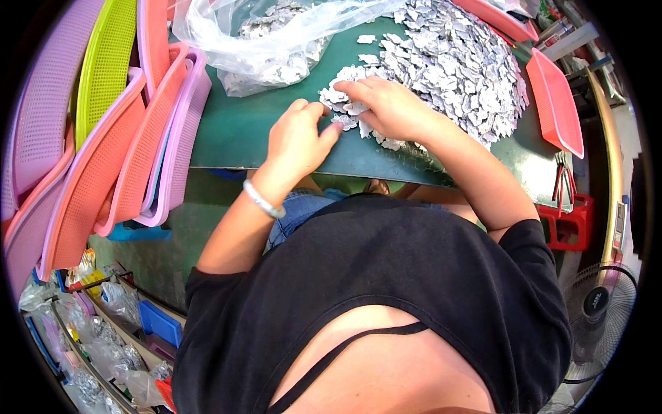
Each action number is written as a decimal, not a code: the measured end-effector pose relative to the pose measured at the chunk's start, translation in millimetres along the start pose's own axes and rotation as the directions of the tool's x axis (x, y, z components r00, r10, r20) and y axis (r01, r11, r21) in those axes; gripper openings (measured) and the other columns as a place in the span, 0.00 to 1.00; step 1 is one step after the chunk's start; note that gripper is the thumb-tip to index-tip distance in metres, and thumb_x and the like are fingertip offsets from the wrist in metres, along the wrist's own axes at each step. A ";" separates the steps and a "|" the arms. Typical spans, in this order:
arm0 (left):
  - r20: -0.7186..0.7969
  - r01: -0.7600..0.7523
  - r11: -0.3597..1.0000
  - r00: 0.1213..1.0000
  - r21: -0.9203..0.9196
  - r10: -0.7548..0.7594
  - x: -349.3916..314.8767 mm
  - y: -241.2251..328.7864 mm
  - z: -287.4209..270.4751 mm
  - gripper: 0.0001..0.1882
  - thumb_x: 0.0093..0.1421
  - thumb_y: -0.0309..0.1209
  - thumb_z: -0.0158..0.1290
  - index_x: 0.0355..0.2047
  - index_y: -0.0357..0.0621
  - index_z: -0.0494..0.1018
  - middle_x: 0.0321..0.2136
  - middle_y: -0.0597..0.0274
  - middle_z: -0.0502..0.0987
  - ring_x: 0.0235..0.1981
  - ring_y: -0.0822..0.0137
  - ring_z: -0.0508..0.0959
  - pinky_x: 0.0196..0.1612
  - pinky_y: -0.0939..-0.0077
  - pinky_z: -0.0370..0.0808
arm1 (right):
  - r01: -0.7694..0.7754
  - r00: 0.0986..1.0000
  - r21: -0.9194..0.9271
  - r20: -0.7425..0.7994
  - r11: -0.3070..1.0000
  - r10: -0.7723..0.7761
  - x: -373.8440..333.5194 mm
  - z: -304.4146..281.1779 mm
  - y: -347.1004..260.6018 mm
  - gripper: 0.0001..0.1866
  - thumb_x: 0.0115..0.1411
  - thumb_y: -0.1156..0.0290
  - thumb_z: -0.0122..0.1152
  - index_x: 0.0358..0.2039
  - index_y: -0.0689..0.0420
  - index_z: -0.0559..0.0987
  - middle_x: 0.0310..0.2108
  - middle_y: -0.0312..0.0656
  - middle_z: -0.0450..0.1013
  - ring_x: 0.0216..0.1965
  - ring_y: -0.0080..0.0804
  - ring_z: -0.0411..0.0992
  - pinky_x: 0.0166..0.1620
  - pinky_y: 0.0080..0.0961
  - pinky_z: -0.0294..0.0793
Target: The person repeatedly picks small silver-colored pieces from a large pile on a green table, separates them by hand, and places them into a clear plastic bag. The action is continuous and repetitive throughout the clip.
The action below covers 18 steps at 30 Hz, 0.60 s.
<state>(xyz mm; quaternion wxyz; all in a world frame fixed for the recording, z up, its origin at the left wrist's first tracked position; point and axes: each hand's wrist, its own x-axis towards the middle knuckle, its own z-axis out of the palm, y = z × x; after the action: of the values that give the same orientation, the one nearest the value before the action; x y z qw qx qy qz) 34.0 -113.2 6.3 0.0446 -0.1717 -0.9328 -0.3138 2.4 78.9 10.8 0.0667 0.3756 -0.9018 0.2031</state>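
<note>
A large heap of small flat grey-white metal-looking pieces point(462, 69) covers the right half of a green tabletop point(238, 127). My right hand point(393, 109) reaches over the heap's near left edge, fingers spread and touching loose pieces there. Just left of it is my left hand point(298, 138), with a pale bracelet on the wrist. Its thumb and forefinger stand apart beside the same pieces, and nothing shows between them. Beyond my left hand lies a clear plastic bag point(269, 58), its mouth spread and more of the grey-white pieces inside.
Stacked perforated baskets point(96, 196) in purple, pink and green crowd the left side. On the right are a pink tray point(554, 103), red-handled tools point(564, 181), a red stool point(576, 224) and a fan point(596, 310). Bagged parts and a blue bin point(160, 323) fill the lower left.
</note>
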 end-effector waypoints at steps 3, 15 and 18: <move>-0.028 0.034 0.992 0.999 0.119 -0.030 2.8 6.4 16.1 0.15 0.44 0.37 0.60 0.29 0.41 0.73 0.29 0.56 0.70 0.33 0.57 0.72 0.35 0.66 0.70 | -0.005 1.000 0.003 0.001 1.000 0.005 0.0 -0.6 -1.1 0.27 0.44 0.78 0.57 0.49 0.54 0.66 0.30 0.45 0.70 0.35 0.44 0.69 0.38 0.36 0.69; 0.104 0.219 0.592 0.969 -0.775 -0.223 8.1 -10.5 28.2 0.08 0.51 0.17 0.47 0.23 0.41 0.60 0.31 0.53 0.74 0.30 0.69 0.75 0.33 0.77 0.73 | -0.177 0.982 0.170 -0.033 0.969 0.185 4.1 -1.0 1.4 0.26 0.48 0.79 0.53 0.50 0.61 0.65 0.23 0.41 0.72 0.25 0.33 0.71 0.31 0.24 0.70; 0.363 0.412 0.141 0.889 -0.900 -0.280 7.1 -2.5 16.4 0.03 0.55 0.23 0.47 0.28 0.41 0.64 0.31 0.52 0.74 0.29 0.66 0.76 0.34 0.76 0.75 | -0.342 0.926 0.625 0.097 0.701 0.365 8.0 -7.7 2.7 0.27 0.49 0.79 0.54 0.52 0.64 0.63 0.25 0.37 0.73 0.24 0.19 0.68 0.29 0.16 0.68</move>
<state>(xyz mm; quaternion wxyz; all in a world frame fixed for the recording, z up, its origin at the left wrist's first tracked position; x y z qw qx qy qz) 26.8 -103.1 -6.8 -0.1940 0.0404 -0.5522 -0.8099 -5.5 78.6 19.2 -0.0880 0.1926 -0.8343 0.5091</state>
